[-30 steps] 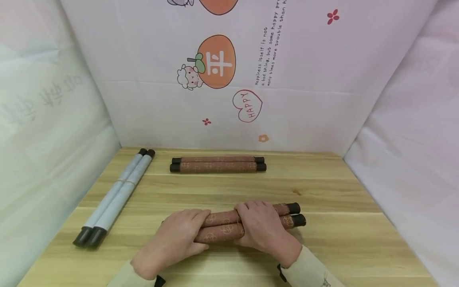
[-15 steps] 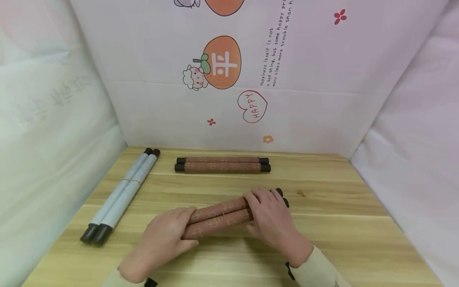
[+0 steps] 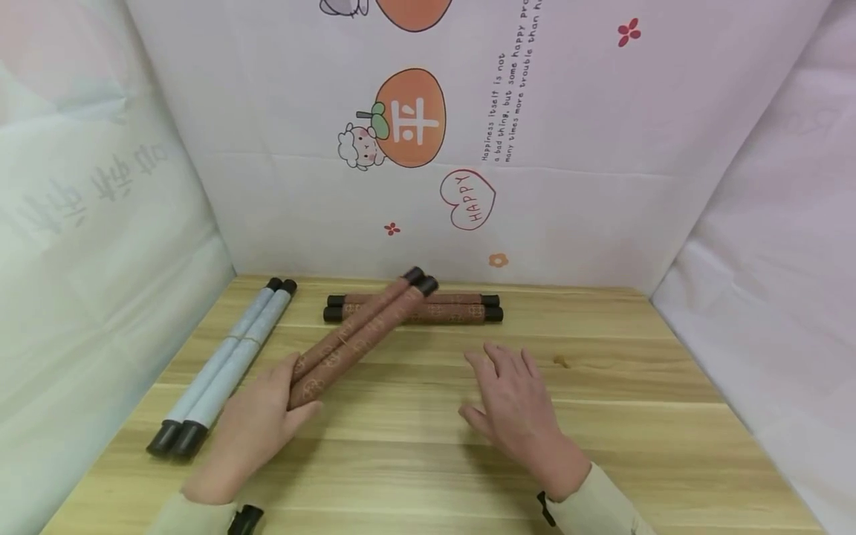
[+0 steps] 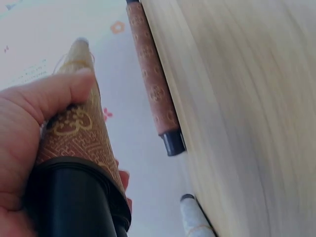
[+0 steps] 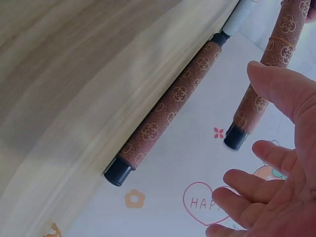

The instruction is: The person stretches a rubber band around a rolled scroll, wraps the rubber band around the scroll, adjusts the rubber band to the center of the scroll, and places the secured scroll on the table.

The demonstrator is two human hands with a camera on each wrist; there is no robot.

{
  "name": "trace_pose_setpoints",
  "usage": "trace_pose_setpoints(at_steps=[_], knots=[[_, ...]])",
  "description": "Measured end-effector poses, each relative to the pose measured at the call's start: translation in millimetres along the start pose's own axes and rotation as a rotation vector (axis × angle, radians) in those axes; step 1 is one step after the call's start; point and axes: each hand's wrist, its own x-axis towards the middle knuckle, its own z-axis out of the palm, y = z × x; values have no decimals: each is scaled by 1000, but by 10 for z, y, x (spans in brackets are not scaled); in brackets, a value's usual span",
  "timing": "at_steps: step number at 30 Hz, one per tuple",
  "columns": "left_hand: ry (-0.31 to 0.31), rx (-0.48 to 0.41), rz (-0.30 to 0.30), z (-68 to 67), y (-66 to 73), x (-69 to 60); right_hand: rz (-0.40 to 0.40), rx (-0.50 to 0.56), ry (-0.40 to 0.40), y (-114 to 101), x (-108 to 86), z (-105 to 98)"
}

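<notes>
My left hand (image 3: 257, 420) grips the near end of a pair of brown patterned scrolls (image 3: 361, 342) with black end caps. The pair points up and to the right, raised above the table, its far tips overlapping the back pair in the head view. A thin band circles its middle. In the left wrist view the thumb lies across the held scrolls (image 4: 79, 143). To the right, my right hand (image 3: 515, 409) has its fingers spread and holds nothing; the right wrist view shows it apart from the lifted pair (image 5: 284, 44). A second brown scroll pair (image 3: 455, 312) lies along the back edge.
A banded pair of pale blue scrolls (image 3: 224, 364) with black ends lies slantwise on the left of the wooden table (image 3: 602, 446). White printed cloth (image 3: 568, 223) stands behind the table, with white cloth on both sides.
My right hand has let go of the brown scroll pair and stays on the right. My left hand has carried the pair left, lifting it and swinging its far end up and leftward.
</notes>
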Motion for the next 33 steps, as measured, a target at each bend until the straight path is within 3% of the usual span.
trace_pose_setpoints(at_steps=[5, 13, 16, 24, 33], knots=[[59, -1, -64, -6, -150, 59, 10, -12, -13, 14, -29, -6], [28, 35, -190, -11, -336, 146, 15, -26, -47, 33, -66, -15], [4, 37, -228, -13, -385, 164, 22, -17, -60, 36, -78, -15], [-133, 43, -319, 21, -479, 211, 31, -18, -86, 38, -99, -6], [-193, 55, -377, 62, -521, 246, 53, -15, -118, 39, -114, 7]])
